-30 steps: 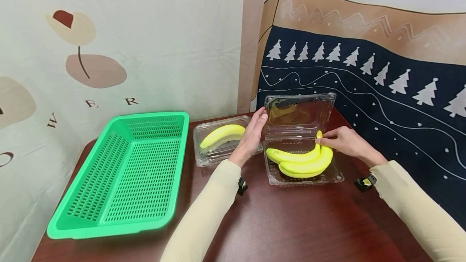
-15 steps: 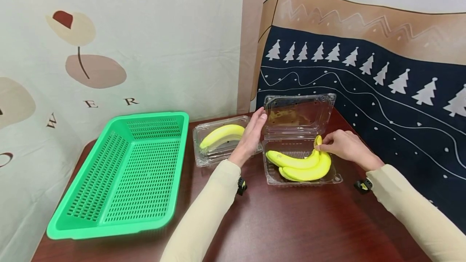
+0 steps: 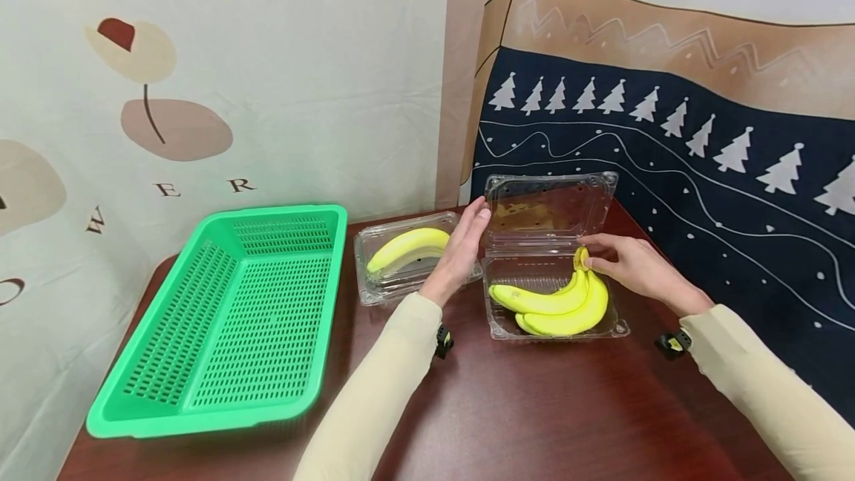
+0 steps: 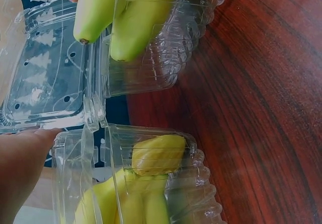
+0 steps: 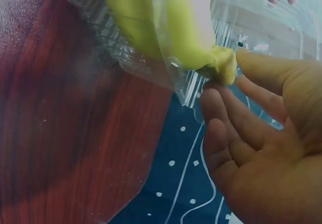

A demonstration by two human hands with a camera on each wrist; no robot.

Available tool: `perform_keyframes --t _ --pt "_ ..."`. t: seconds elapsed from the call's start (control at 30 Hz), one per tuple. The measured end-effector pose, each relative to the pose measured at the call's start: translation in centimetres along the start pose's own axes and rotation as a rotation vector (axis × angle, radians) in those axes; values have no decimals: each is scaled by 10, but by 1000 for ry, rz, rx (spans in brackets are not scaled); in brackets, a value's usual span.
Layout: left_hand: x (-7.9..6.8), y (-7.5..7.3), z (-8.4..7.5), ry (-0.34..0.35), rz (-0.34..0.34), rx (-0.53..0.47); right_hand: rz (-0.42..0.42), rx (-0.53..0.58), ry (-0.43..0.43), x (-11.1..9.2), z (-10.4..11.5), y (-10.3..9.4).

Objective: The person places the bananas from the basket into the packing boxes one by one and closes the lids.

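A bunch of bananas lies in the base of a clear plastic clamshell box, whose lid stands raised behind it. My right hand pinches the bunch's stem between thumb and fingers at the box's right side. With straight fingers, my left hand rests against the left edge of the raised lid. Below that hand's forearm side sits a second clear box, shut over more bananas; the hand hides part of it. In the left wrist view its yellow stem shows through the plastic.
A large green plastic basket stands on the left of the dark red-brown table. A pale cloth hangs behind the table, and a navy cloth with white trees hangs along the right.
The bunch's stem end has tilted and come down a little, and the bananas have settled slightly lower in the box. My right hand has shifted with the stem; the left hand stays put.
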State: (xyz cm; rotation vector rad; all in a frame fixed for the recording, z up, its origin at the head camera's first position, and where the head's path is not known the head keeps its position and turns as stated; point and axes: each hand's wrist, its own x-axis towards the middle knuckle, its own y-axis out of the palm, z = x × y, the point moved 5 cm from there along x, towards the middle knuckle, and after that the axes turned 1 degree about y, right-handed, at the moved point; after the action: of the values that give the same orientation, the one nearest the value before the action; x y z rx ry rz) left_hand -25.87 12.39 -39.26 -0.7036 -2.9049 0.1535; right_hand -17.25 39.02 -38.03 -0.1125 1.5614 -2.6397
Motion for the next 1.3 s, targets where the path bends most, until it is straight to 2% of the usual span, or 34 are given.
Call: perform_keyframes --t 0.17,0.37,0.63,0.87,1.1,1.3 --pt "0 0 1 -14 -3 1 29 20 9 2 -2 3" --pt "-1 1 0 -8 -2 -1 73 -42 70 5 -3 10" --pt "0 2 1 -16 1 -2 26 -74 55 7 -1 13" --pt "0 2 1 -21 3 -8 -7 -59 57 6 -1 7" --pt "-1 2 1 -15 1 -18 16 -16 103 5 -2 4" --pt "-2 1 0 -21 -4 -15 44 5 106 2 -4 7"
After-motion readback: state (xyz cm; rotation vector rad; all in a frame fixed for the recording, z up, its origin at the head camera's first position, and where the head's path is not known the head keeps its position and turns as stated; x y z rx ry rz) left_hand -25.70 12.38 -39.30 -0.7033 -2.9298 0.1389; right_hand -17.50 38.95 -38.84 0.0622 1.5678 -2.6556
